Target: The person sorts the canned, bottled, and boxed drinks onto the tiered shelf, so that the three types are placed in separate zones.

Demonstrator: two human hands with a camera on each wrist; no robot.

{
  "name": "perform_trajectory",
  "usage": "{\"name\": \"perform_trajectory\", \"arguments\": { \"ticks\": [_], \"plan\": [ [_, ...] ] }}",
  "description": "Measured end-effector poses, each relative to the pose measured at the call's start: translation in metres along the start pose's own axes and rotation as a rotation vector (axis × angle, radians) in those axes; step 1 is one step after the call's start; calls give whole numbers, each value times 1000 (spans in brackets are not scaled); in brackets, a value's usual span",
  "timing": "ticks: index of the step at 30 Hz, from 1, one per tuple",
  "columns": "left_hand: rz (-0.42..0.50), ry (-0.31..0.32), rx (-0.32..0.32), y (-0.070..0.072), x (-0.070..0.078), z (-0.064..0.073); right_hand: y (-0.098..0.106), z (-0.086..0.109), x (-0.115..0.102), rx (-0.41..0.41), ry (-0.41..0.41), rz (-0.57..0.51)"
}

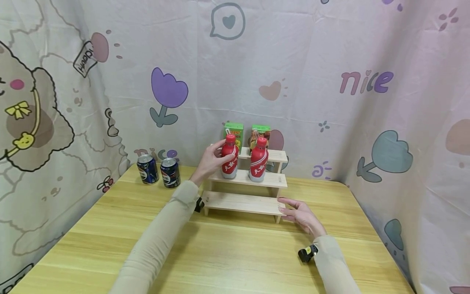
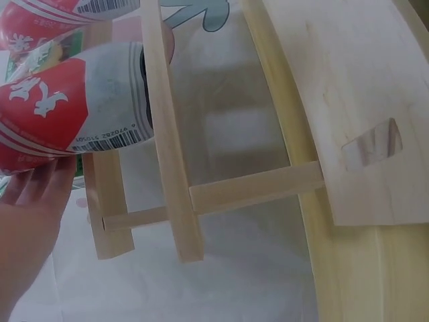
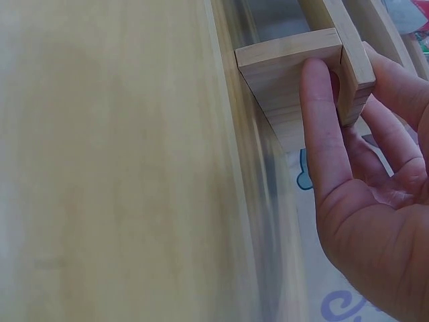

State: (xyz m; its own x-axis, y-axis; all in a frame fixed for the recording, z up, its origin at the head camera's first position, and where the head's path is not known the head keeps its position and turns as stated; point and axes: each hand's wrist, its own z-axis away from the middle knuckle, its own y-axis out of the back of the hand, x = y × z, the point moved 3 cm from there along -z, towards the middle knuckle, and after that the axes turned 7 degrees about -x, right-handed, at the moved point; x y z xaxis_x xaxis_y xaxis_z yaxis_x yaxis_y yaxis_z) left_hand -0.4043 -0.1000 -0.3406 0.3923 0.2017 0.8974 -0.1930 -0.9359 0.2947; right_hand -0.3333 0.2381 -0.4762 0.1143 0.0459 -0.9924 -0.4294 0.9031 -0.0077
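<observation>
My left hand (image 1: 213, 160) grips a red and white bottle (image 1: 230, 163) with a red cap at the left of the middle tier of a wooden three-tier stand (image 1: 238, 203). In the left wrist view, that hand's fingers (image 2: 47, 181) curl under the bottle (image 2: 40, 111), whose base is right at the shelf board. A second such bottle (image 1: 258, 161) stands to its right on the same tier. My right hand (image 1: 302, 216) holds the right end of the lowest tier; in the right wrist view, its thumb and fingers lie on either side of the board (image 3: 355, 70).
On the top tier, behind the bottles, are two green drink cartons (image 1: 235, 131) (image 1: 260, 130), the left with a straw. Two dark blue cans (image 1: 147, 169) (image 1: 170, 173) stand on the wooden table (image 1: 238, 257) left of the stand. A patterned curtain (image 1: 293, 49) hangs behind.
</observation>
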Motion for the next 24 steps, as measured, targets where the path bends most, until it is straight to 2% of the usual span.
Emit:
{"name": "perform_trajectory", "arguments": {
  "ticks": [7, 15, 24],
  "plan": [
    [17, -23, 38, 7, 1, 2, -1, 0, 0, 0, -6, -2],
    [27, -110, 152, 19, -1, 11, -1, -1, 2, 9, -8, 4],
    [68, -115, 212, 36, -2, 26, -1, -1, 2, 7, -2, -1]
  ]
}}
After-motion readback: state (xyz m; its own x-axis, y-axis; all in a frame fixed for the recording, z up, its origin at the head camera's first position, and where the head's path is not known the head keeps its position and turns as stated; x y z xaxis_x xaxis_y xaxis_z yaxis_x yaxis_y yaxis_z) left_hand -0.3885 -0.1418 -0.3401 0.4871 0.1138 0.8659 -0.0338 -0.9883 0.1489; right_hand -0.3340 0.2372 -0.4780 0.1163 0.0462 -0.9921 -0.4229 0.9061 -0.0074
